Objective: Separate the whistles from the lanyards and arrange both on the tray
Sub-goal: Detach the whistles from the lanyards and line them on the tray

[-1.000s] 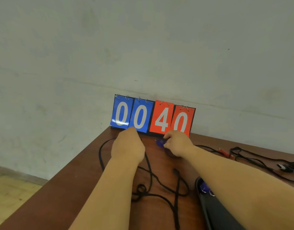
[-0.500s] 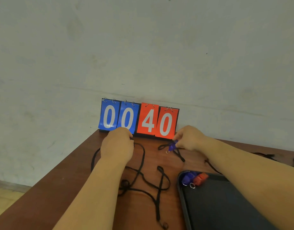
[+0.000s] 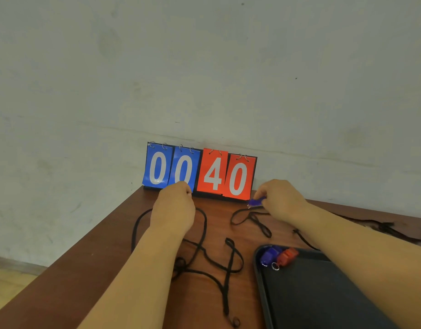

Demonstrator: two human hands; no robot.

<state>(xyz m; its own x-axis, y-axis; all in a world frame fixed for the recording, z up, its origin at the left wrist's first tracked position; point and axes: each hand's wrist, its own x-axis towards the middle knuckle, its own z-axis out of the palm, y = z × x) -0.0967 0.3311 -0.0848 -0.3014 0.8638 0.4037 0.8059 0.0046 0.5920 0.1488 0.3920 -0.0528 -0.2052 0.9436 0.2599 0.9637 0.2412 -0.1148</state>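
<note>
My right hand pinches a blue whistle just above the brown table, in front of the scoreboard. A black lanyard lies looped under it; whether it is still clipped to the whistle I cannot tell. My left hand is closed over a long black lanyard that trails in loops toward the front edge. A black tray sits at the lower right, with a blue whistle and a red whistle in its far left corner.
A flip scoreboard reading 00 40 stands against the wall at the table's back. More black lanyards lie at the far right. The table's left edge drops to a wooden floor.
My right hand has carried the blue whistle to the right, away from my left hand. The view has shifted, so more of the tray with its two whistles shows.
</note>
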